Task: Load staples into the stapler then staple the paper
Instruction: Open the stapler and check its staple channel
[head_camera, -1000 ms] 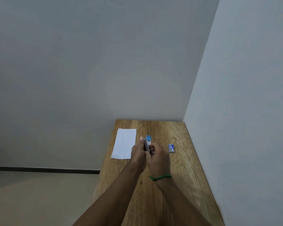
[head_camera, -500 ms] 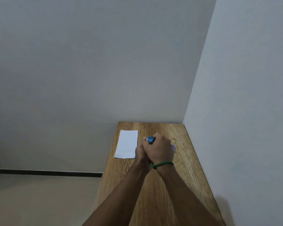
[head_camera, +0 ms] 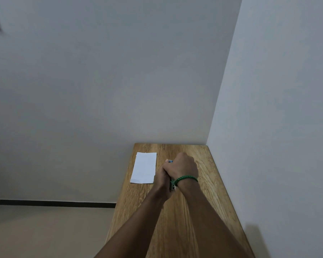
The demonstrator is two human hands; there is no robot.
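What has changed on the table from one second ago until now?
The right hand moved over the blue stapler and closed on it, against the left hand; only the stapler's blue tip and metal rear end show now. The small staple box seen earlier is now hidden. The white paper stayed flat on the wooden table.

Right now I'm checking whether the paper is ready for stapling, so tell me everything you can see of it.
The paper is a plain white rectangular sheet, or perhaps a thin stack, lying flat on the wooden table near its far left corner. Its long side runs away from the person. One far corner looks slightly uneven. Nothing rests on it; the left hand is close beside its right edge, and contact cannot be judged. No staple is visible.
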